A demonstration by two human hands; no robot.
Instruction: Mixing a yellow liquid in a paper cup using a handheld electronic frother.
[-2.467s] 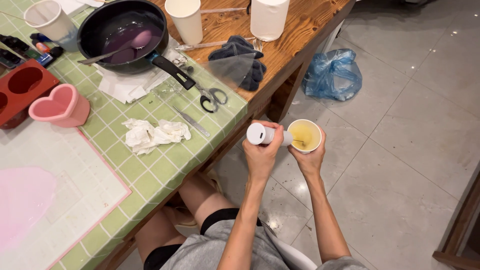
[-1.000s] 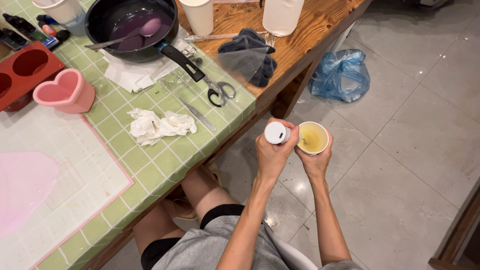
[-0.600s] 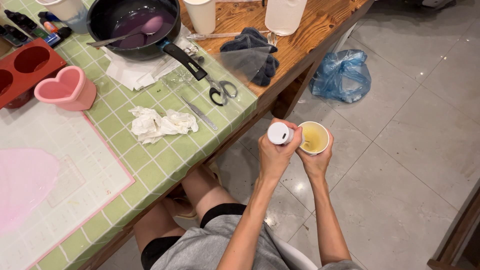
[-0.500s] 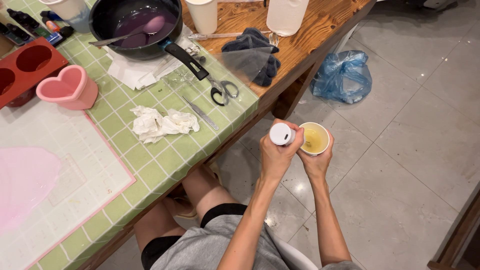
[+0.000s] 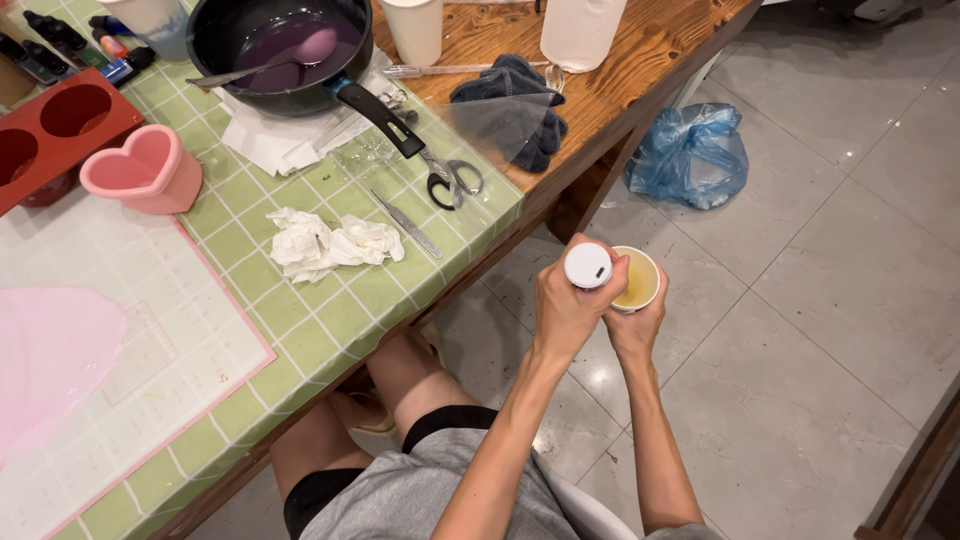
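The left hand (image 5: 565, 305) is clamping around a small container with a white cap (image 5: 588, 266), and the right hand (image 5: 637, 325) is wrapping closed around a small cup (image 5: 636, 279) holding yellowish liquid. Both are hanging touching each other out over the tiled floor (image 5: 830, 300), well clear of the surface's (image 5: 330, 320) near edge, which is running diagonally up to the right. Open floor is lying to the right and in front of the hands; a blue plastic bag (image 5: 690, 155) is sitting on the floor beyond them, beside the surface's leg. The person's bare knees are lying below the hands, under the edge.

On the surface, scissors (image 5: 452, 180) and a thin metal tool (image 5: 408, 225) are lying closest to the edge, with a crumpled tissue (image 5: 330, 243) just left of them. Farther back, a black pan (image 5: 280, 45) holding purple liquid is standing on paper, its handle pointing toward the scissors. A dark cloth (image 5: 515, 105), a pink heart-shaped mould (image 5: 145, 170) and a red mould (image 5: 55, 125) are lying well apart from the hands.
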